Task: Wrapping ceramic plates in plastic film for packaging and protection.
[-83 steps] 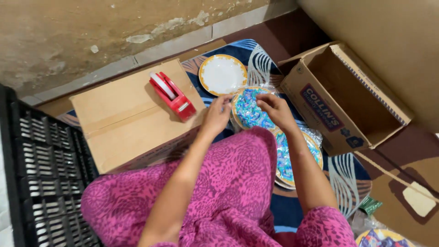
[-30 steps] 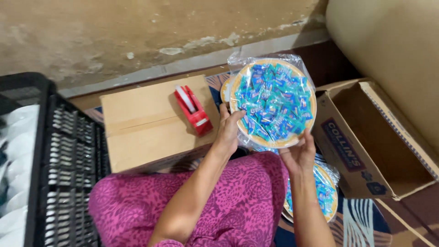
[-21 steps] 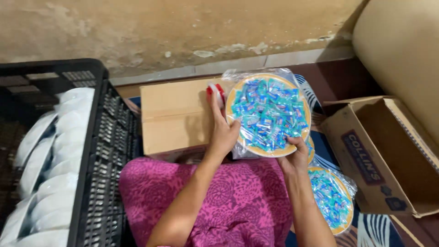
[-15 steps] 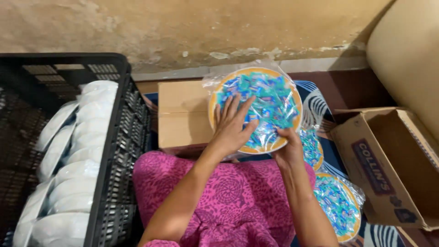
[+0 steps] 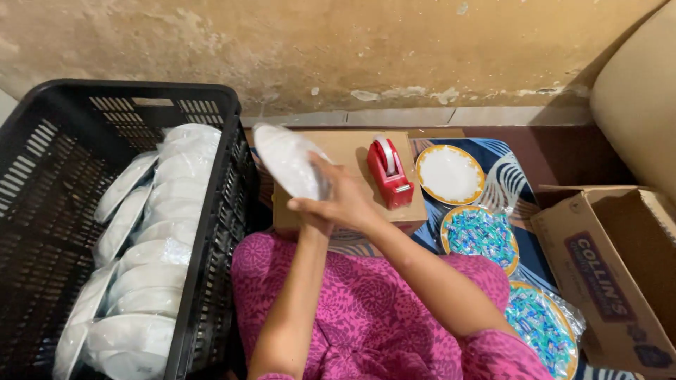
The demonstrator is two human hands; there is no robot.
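Both hands grip a plastic-wrapped plate [image 5: 287,160], held tilted and white underside up just beside the rim of the black crate [image 5: 211,232]. The right hand [image 5: 345,200] clasps its lower edge with curled fingers; the left hand [image 5: 313,219] is mostly hidden beneath it, its grip unclear. Likely risk: the slick wrap slips, so the plate knocks the rim or the wrapped plates [image 5: 151,281] stacked inside
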